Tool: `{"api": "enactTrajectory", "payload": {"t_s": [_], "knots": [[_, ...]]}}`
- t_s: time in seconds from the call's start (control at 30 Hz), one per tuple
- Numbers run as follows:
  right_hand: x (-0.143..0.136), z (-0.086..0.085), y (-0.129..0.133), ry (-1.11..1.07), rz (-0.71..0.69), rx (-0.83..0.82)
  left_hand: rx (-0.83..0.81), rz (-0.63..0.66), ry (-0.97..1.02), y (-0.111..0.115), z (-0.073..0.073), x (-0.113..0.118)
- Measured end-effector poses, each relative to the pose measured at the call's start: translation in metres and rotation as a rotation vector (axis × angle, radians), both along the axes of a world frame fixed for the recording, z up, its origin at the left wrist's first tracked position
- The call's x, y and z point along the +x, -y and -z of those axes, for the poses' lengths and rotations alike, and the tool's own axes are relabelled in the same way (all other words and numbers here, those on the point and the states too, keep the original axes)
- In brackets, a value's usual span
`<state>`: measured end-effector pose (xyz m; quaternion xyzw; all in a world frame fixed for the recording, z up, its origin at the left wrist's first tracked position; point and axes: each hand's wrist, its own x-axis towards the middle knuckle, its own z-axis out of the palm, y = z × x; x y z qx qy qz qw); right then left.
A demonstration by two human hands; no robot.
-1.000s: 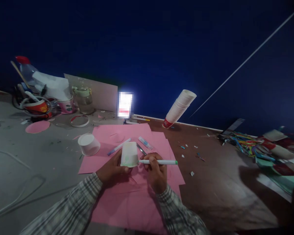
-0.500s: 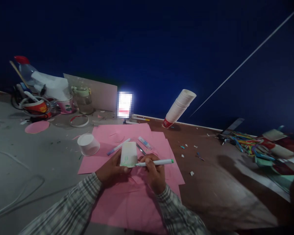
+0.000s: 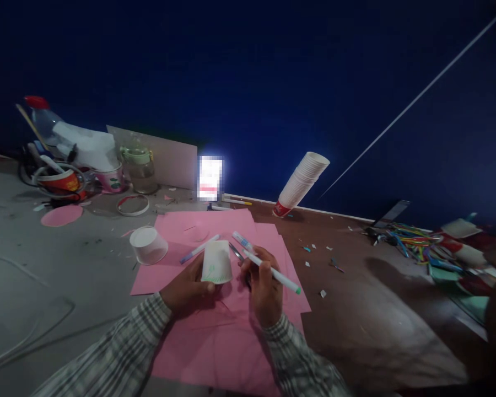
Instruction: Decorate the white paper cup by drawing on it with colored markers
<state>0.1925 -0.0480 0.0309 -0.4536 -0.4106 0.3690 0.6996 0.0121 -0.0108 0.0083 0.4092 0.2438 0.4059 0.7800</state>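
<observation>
My left hand [image 3: 187,286] is closed around the left side of a white paper cup [image 3: 217,259], its thumb along the lower edge. Green lines are drawn low on the cup's side. A white marker with a green end [image 3: 283,278] rests in the fingers of my right hand [image 3: 264,292], its tip pointing up and left, apart from the cup. Beneath both hands lie pink paper sheets [image 3: 215,358]. A purple-tipped marker [image 3: 198,249], dark scissors [image 3: 236,252] and a blue-and-white marker cap or tube [image 3: 242,241] lie just beyond the cup.
Another white cup [image 3: 149,245] stands upside down to the left. A leaning stack of paper cups [image 3: 301,184] is at the back. Left of it are a glass jar [image 3: 139,168] and a pink disc [image 3: 62,215]. Coloured strips [image 3: 413,242] pile up on the right.
My right hand has drawn the marker away from the cup and turned it, so its green end now points down and right. The left hand with the cup has hardly moved.
</observation>
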Motion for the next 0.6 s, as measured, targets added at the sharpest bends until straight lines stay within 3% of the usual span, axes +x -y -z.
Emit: {"api": "enactTrajectory", "payload": {"t_s": [0.17, 0.37, 0.6], "knots": [[0.008, -0.002, 0.001, 0.236, -0.107, -0.026, 0.048, -0.034, -0.04, -0.005, 0.002, -0.006], [0.005, 0.001, 0.001, 0.744, -0.096, 0.349, -0.005, 0.017, 0.029, -0.002, -0.003, -0.008], [0.004, 0.018, -0.003, 0.85, -0.006, 0.432, 0.02, 0.059, 0.063, -0.001, -0.004, -0.004]]}}
